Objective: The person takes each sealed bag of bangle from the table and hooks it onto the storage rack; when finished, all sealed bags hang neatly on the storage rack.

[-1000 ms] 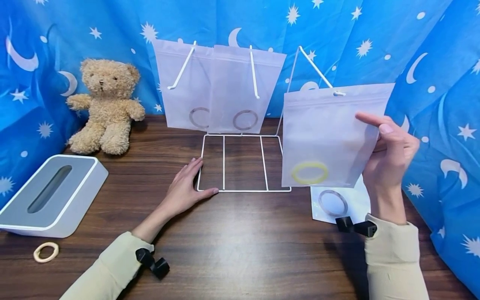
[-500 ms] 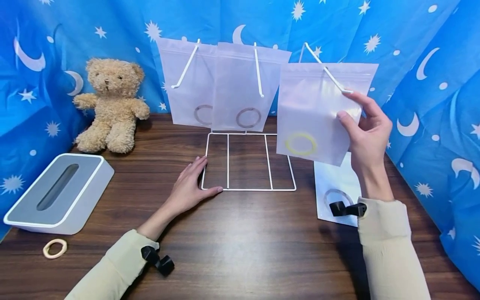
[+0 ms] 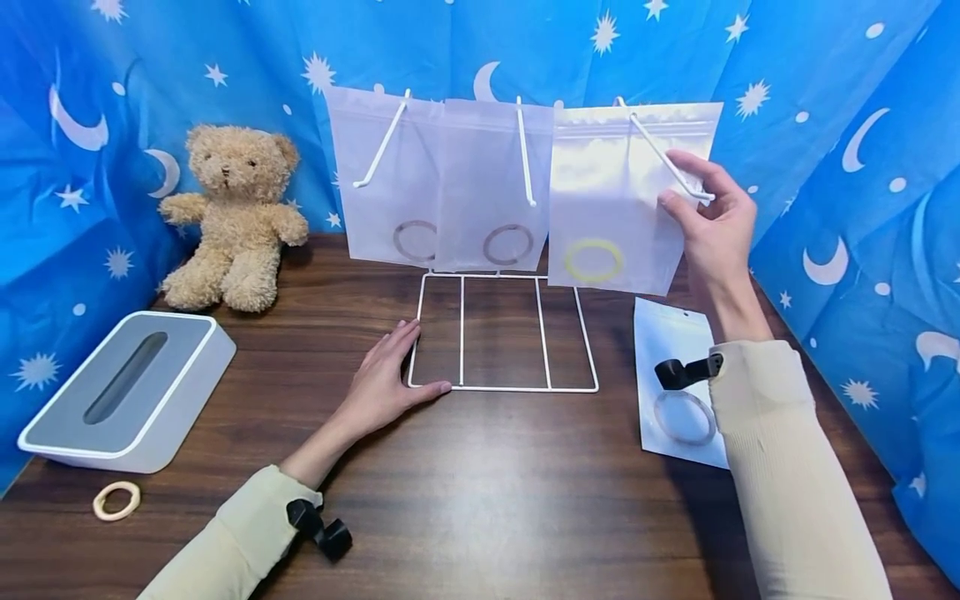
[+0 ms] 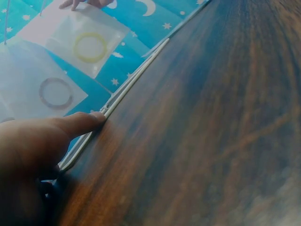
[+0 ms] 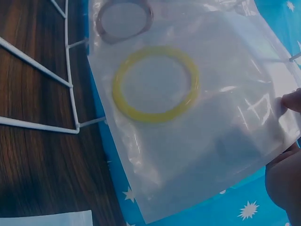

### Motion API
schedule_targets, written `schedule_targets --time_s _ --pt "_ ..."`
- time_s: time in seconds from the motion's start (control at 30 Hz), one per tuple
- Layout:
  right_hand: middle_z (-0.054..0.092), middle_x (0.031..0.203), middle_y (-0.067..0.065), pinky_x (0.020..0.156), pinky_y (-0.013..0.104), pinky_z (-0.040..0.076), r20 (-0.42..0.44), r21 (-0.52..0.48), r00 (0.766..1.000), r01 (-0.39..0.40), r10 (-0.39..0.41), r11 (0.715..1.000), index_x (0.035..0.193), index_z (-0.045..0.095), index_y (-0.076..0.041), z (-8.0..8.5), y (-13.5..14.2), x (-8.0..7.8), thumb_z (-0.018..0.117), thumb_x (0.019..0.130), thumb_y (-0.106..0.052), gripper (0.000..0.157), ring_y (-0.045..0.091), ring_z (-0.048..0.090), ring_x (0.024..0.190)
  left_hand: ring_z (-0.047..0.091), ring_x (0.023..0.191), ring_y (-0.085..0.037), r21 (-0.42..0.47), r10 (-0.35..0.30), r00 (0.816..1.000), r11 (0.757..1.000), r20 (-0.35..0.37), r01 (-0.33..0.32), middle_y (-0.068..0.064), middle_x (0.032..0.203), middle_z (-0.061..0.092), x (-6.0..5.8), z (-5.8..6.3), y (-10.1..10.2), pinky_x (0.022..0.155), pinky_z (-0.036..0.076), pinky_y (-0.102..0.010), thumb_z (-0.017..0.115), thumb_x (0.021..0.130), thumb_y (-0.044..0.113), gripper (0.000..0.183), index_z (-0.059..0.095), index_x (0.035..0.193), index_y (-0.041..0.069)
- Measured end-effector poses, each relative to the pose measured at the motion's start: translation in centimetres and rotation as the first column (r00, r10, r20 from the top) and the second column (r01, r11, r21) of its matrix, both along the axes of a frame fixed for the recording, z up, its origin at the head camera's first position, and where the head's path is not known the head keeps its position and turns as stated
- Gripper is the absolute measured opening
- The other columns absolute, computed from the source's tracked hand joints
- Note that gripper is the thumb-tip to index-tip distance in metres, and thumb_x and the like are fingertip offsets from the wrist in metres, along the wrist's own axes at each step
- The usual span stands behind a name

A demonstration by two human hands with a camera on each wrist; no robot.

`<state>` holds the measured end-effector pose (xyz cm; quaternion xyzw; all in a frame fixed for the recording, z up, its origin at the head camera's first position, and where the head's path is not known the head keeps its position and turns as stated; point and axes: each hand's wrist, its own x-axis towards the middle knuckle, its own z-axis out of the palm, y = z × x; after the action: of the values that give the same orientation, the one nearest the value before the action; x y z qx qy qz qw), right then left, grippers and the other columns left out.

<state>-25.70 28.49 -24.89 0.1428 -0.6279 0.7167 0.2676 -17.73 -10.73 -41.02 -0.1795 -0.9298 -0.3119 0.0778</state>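
My right hand pinches the right edge of a frosted zip bag that hangs on the right hook of a white wire rack. A yellow ring shows through the bag's lower part. In the right wrist view the thumb lies on the bag's front, other fingers behind. My left hand rests at the rack base's front left corner, fingers on the side wire, thumb extended along the front wire. Two similar bags, a left one and a middle one, hang with brownish rings inside.
Another bag with a ring lies on the table, partly under the right forearm. At left are a teddy bear, a grey-topped tissue box and a pale wooden ring. A blue star-patterned curtain encloses the back and sides.
The bag with the yellow ring has slid back along the right hook, away from its tip. My right hand moved left and took hold of its edge. The left hand stayed on the rack.
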Motion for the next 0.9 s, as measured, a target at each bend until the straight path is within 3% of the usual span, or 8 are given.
schedule_targets --time_s 0.53,0.8,0.9 --pt "0.057 0.115 0.013 0.072 0.027 0.058 0.063 0.014 0.998 -0.024 0.023 1.000 0.124 0.069 -0.010 -0.23 -0.13 -0.52 0.078 0.082 -0.001 0.044 0.025 0.069 0.093 0.022 0.145 -0.028 0.000 0.003 1.000 1.000 0.001 -0.003 -0.013 0.156 0.032 0.06 -0.08 0.09 0.117 0.014 -0.048 0.074 0.077 0.061 0.101 0.037 0.149 0.000" --pt "0.053 0.123 0.015 0.078 0.028 0.057 0.033 0.031 0.998 -0.063 0.062 0.998 0.126 0.067 -0.008 -0.58 0.02 -0.21 0.076 0.083 0.001 0.045 0.029 0.065 0.099 0.022 0.145 -0.028 0.002 0.004 1.000 1.000 0.003 -0.004 -0.014 0.156 0.032 0.13 0.02 0.10 0.116 0.015 -0.048 0.074 0.077 0.060 0.100 0.038 0.149 0.001" --pt "0.054 0.127 0.015 0.088 0.029 0.053 0.023 0.032 0.998 -0.059 0.059 0.998 0.125 0.067 -0.006 -0.93 0.32 0.07 0.076 0.083 0.000 0.043 0.028 0.063 0.101 0.022 0.145 -0.027 0.000 0.004 1.000 1.000 0.008 -0.004 -0.013 0.156 0.032 0.07 0.02 0.12 0.117 0.014 -0.048 0.074 0.077 0.061 0.100 0.038 0.149 0.002"
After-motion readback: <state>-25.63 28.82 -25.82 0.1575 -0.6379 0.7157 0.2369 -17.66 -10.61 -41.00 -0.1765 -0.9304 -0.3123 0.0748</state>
